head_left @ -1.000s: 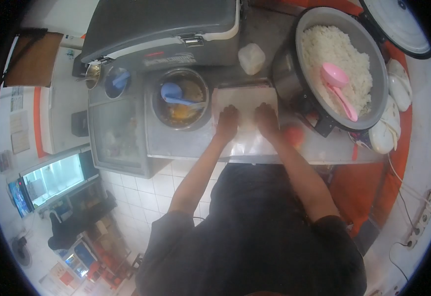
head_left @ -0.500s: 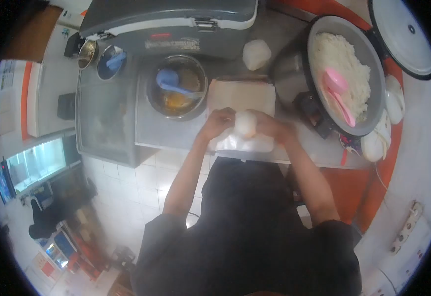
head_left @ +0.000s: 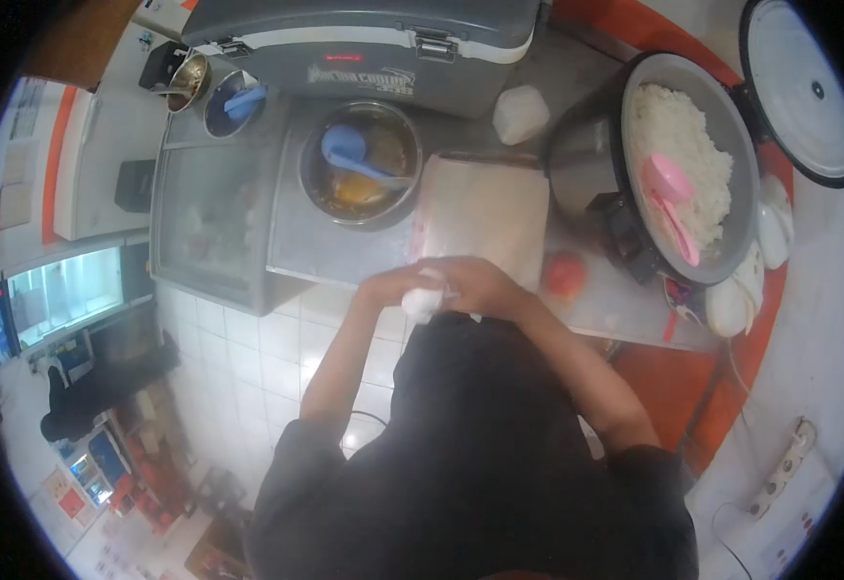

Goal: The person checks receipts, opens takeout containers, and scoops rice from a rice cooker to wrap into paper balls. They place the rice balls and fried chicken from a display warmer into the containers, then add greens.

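A small rounded white bundle (head_left: 423,305), perhaps a filled plastic bag, is held between my two hands at the counter's front edge, close to my body. My left hand (head_left: 391,286) is closed on its left and upper side. From the right, my right hand (head_left: 480,286) wraps over its top, fingers meeting those of the left. Exactly how the fingertips grip is hidden. Just beyond my hands lies a stack of brown wrapping paper (head_left: 489,213). To the right of it is a blurred red heap (head_left: 565,276), too unclear to name.
A large pot of white rice (head_left: 683,126) with a pink scoop (head_left: 669,179) stands right, its lid (head_left: 803,87) raised. Left of the paper is a metal bowl (head_left: 361,220) with a blue ladle (head_left: 344,147). Behind are a grey cooler box (head_left: 364,77) and a white block-like bundle (head_left: 520,115).
Both hands have brought the white bundle from above the paper toward my body and left. The fingers have closed together over its top. The red heap has come into view.
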Motion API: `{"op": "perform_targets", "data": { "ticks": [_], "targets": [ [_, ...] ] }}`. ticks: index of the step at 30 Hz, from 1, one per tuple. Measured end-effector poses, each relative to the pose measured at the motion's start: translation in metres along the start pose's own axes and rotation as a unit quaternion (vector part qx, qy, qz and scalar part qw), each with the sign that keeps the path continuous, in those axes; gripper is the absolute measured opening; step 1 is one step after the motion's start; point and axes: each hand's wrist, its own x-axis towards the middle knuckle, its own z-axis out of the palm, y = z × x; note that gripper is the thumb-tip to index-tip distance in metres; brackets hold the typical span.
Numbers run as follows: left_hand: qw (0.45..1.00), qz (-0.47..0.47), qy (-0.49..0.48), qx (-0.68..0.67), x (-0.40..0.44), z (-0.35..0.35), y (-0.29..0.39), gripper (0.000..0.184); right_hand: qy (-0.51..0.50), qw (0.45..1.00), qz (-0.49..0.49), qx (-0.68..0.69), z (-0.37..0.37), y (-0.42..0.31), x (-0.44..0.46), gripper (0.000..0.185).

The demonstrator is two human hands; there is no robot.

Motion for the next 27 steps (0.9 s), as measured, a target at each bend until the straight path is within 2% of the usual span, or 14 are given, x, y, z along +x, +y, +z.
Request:
{"op": "perform_targets", "data": {
  "ticks": [2,3,6,7,9,10,11,13,15,17,18,20,25,27],
  "targets": [
    [0.997,-0.081,-0.003,0.016,-0.008,-0.006,-0.017,0.071,-0.157,0.976,0.145,0.05,-0.003,-0.021,0.0,0.071],
    [0.999,-0.012,-0.016,0.05,-0.007,-0.013,-0.029,0.072,-0.062,0.997,0.031,-0.042,0.007,-0.023,-0.004,0.06],
    [0.996,0.063,0.033,0.048,-0.018,-0.003,-0.022,0.068,-0.092,0.971,0.098,-0.199,-0.009,-0.036,0.002,0.051],
    [0.961,0.092,0.22,0.142,-0.02,-0.017,-0.032,0.066,-0.02,0.96,0.01,-0.281,-0.022,-0.034,-0.002,0.045],
    [0.811,0.112,0.492,0.295,-0.026,-0.037,-0.044,0.063,0.183,0.963,0.024,-0.194,-0.072,-0.076,-0.006,0.036],
    [0.727,0.104,0.579,0.354,-0.031,-0.044,-0.051,0.063,0.21,0.946,0.125,-0.212,-0.103,-0.101,-0.015,0.023],
    [0.694,0.117,0.607,0.37,-0.033,-0.072,-0.07,0.062,0.346,0.917,0.136,-0.142,-0.128,-0.096,-0.031,0.015],
    [0.668,0.137,0.622,0.384,-0.026,-0.087,-0.083,0.06,0.361,0.837,0.268,-0.311,-0.197,-0.122,-0.049,0.016],
    [0.473,0.179,0.66,0.555,-0.025,-0.067,-0.063,0.048,0.334,0.798,0.304,-0.399,-0.253,-0.1,-0.083,0.019],
    [0.486,0.174,0.652,0.555,-0.022,-0.044,-0.055,0.043,0.096,0.726,0.53,-0.427,-0.278,-0.063,-0.111,0.029],
    [0.493,0.159,0.648,0.559,-0.018,-0.034,-0.055,0.038,0.105,0.72,0.532,-0.433,-0.279,-0.056,-0.113,0.029],
    [0.655,0.268,0.449,0.546,0.0,-0.017,-0.066,0.031,0.103,0.73,0.526,-0.423,-0.283,-0.045,-0.113,0.039],
    [0.68,0.273,0.379,0.565,0.088,0.063,-0.036,0.045,0.077,0.766,0.48,-0.421,-0.324,-0.013,-0.127,0.044],
    [0.592,0.221,0.313,0.709,0.122,0.056,-0.051,0.056,0.026,0.768,0.466,-0.439,-0.348,-0.01,-0.13,0.046]
  ]
}}
